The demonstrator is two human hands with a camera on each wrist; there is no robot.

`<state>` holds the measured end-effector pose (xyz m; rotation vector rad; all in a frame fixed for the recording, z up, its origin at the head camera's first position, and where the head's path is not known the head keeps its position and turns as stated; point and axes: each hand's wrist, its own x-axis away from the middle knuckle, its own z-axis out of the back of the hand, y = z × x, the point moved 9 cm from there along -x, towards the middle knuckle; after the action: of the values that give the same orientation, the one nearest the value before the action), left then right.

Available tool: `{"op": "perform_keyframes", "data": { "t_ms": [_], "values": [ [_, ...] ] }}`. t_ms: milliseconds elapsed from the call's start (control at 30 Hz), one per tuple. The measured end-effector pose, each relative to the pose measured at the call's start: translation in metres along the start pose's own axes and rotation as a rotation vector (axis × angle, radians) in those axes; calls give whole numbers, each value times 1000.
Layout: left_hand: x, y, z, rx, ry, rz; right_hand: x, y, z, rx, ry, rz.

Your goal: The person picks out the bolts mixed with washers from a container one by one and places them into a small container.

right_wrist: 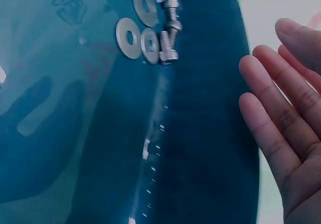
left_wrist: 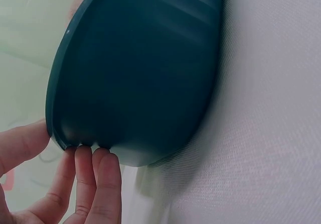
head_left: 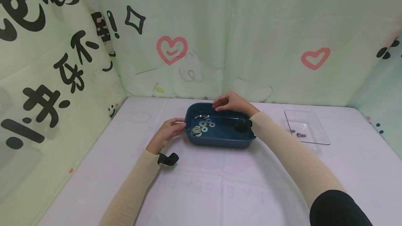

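A dark blue plastic bin (head_left: 220,142) stands on the table. My left hand (head_left: 168,133) is at its left end; in the left wrist view the thumb (left_wrist: 25,141) lies against the rim and the fingertips against the wall (left_wrist: 135,83) under it, pinching the edge. Over the bin's far edge is my right hand (head_left: 233,102), its fingers (right_wrist: 271,133) loosely extended and holding nothing. Several flat washers (right_wrist: 129,38) lie inside the bin toward its left end. Beside them are a few small screws (right_wrist: 170,30) with cylindrical heads.
On the right of the table lies a clear plastic tray (head_left: 317,128) with a couple of small metal pieces (head_left: 300,135) in or under it. A printed curtain (head_left: 251,44) hangs along the back and sides of the white table (head_left: 213,184).
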<state>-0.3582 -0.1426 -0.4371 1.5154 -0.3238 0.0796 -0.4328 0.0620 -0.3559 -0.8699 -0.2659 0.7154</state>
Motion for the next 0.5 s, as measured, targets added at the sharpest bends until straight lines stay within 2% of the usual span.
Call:
{"op": "perform_keyframes", "data": {
  "t_ms": [233,500],
  "values": [
    [1,0,1,0,3,3,-8,5,-17,-4,-61,58],
    [1,-1,1,-11,-2,12,-17,14,-33,32,-88,-43]
  ]
}}
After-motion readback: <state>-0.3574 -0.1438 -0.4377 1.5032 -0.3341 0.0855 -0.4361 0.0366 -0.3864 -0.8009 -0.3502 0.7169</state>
